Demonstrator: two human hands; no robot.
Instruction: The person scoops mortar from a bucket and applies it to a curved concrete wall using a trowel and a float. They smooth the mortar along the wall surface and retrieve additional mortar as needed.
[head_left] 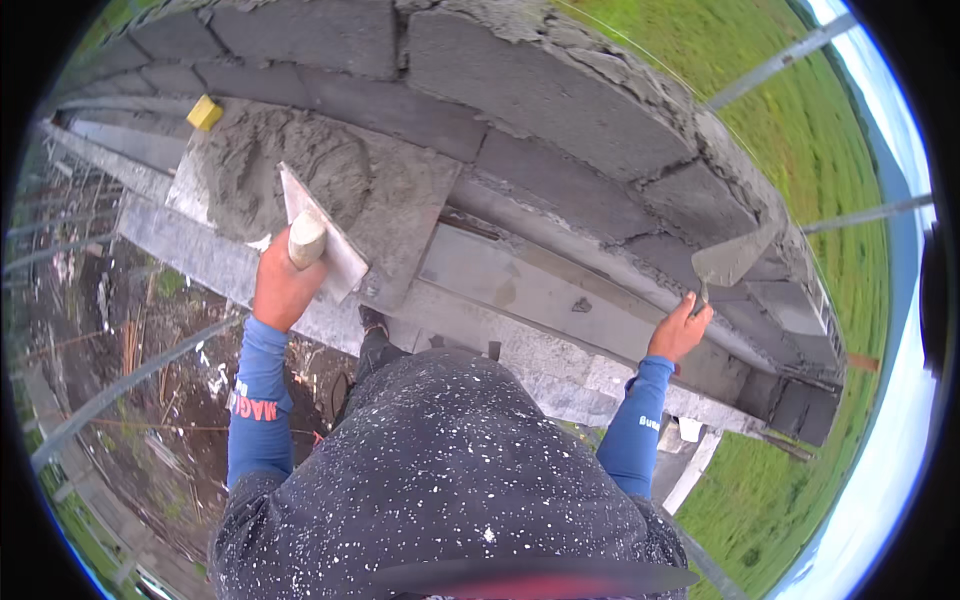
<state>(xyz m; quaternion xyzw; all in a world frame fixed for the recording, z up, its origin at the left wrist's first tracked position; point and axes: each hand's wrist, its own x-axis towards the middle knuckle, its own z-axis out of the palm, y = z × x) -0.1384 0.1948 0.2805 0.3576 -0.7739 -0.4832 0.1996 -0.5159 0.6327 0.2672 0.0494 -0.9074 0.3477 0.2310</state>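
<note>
My left hand (283, 287) is wrapped round the thick handle of a plastering float (335, 243), whose pale flat blade is held tilted on edge at the near side of a heap of wet grey mortar (245, 165). The mortar lies spread over a mixing board (415, 195). Off to the right, my right hand (682, 331) grips a pointing trowel (735, 258) by its handle. Its grey blade points up and away, in front of the block wall (560, 95). Whether the blade touches the wall, I cannot tell.
A small yellow block (204, 113) sits at the mortar's far left edge. Scaffold planks (520, 355) run beneath me, with metal poles (140, 385) at the left and more beyond the wall. Far below on the left lies littered ground (170, 350); grass (790, 150) spreads beyond the wall.
</note>
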